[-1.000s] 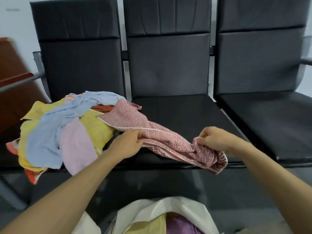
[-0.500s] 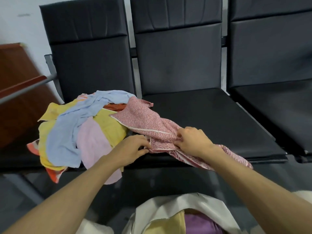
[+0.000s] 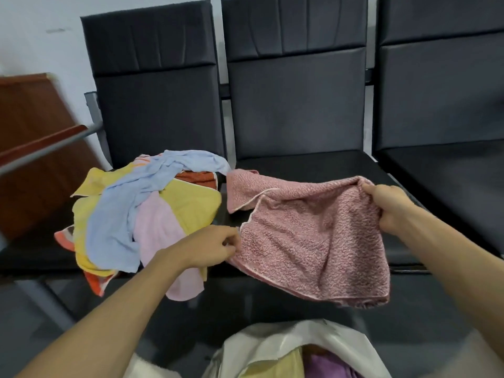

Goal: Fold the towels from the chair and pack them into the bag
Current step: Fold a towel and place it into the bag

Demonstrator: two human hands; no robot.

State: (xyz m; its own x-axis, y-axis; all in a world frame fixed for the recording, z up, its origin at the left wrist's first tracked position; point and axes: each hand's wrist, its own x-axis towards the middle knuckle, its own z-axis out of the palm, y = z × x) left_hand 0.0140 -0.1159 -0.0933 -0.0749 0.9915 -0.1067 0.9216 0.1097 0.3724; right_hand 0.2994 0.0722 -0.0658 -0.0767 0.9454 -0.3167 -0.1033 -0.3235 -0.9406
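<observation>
A pink speckled towel (image 3: 308,236) is stretched between my two hands over the front of the middle chair seat (image 3: 313,165). My left hand (image 3: 212,248) pinches its left edge, and my right hand (image 3: 387,205) grips its upper right corner. The towel's lower part hangs past the seat edge. A heap of towels (image 3: 141,211) in blue, yellow, pale pink and orange lies on the left chair. A white bag (image 3: 281,347) stands open at the bottom, with a yellow and a purple towel inside.
Three black padded chairs stand in a row; the right chair seat (image 3: 450,173) is bare. A brown wooden panel (image 3: 32,143) and a grey metal armrest (image 3: 54,145) are at the left. Dark floor lies under the chairs.
My right hand has moved right and up with a corner of the pink towel, spreading the bunched towel into a wide sheet. My left hand keeps hold of the left edge.
</observation>
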